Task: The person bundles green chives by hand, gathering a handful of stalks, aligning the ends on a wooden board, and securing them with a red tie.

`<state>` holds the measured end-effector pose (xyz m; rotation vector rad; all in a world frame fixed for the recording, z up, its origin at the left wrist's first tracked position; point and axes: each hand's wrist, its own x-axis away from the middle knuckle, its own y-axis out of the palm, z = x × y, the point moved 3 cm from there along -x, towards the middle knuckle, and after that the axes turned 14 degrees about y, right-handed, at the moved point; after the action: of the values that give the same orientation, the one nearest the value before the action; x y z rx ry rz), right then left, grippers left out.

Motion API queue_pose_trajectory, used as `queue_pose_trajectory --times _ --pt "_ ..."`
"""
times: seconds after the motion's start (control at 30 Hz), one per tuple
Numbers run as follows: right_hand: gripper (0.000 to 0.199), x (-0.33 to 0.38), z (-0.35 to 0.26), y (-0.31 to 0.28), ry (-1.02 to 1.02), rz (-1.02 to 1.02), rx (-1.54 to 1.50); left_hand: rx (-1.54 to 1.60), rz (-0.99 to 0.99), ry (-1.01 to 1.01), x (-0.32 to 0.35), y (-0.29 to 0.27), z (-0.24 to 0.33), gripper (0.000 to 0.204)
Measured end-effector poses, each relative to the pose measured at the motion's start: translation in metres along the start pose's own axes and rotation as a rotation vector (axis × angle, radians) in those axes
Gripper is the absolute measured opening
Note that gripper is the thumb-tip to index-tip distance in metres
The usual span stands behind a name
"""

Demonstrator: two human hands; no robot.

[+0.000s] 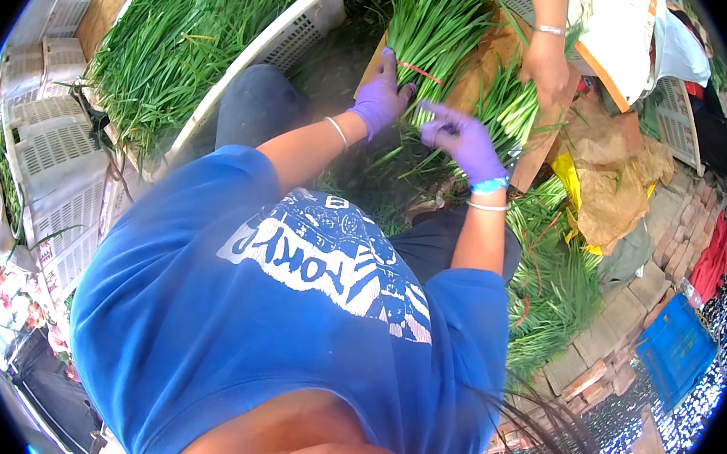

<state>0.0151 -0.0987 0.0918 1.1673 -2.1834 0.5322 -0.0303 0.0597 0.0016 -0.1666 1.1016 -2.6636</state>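
Left hand (379, 100), purple-gloved, is pressed flat-ish around the lower end of a bundle of green chives (432, 29), fingers curled over the stalks just below a red band (419, 71) that already circles the bunch. Right hand (464, 140), gloved the same, sits just beside it with the fingers pinched together near the cut ends; whether it grips a few loose stalks or the tail of the band I cannot tell from this angle.

Starting big: a white crate (297, 28) at upper left is heaped with loose chives, so by my reading plenty of the work is left. More stalks lie in a loose pile (553, 282) on the ground by the person's right side. The bunch in hand looks well on, I'd judge: gathered and banded, with the ends apparently being tidied. It lies on brown paper (484, 62), tips pointing away from the person, root ends touching both palms.

Across from them, another person's bare hand (547, 67), a bangle at the wrist, rests on a second bunch (515, 111) just right of the first.

Small things now: a white bracelet on the left wrist, a blue band and a white one on the right.
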Motion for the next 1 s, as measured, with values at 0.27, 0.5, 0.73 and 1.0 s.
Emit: queue_pose_trajectory --times 0.27,0.5,0.73,1.0 --pt "0.042 -0.042 -0.009 0.026 -0.224 1.066 0.815 0.043 -0.108 -0.064 -0.001 -0.006 0.011 0.070" --pt "0.028 -0.065 0.006 0.039 -0.067 1.202 1.047 0.023 -0.103 -0.089 -0.002 -0.006 0.022 0.072" --pt "0.016 -0.061 0.016 0.034 -0.226 1.174 0.676 0.059 -0.144 -0.113 -0.006 -0.002 0.019 0.075" --pt "0.015 -0.056 0.055 0.060 -0.488 0.969 -0.119 0.149 -0.064 -0.228 -0.002 -0.033 0.043 0.100"
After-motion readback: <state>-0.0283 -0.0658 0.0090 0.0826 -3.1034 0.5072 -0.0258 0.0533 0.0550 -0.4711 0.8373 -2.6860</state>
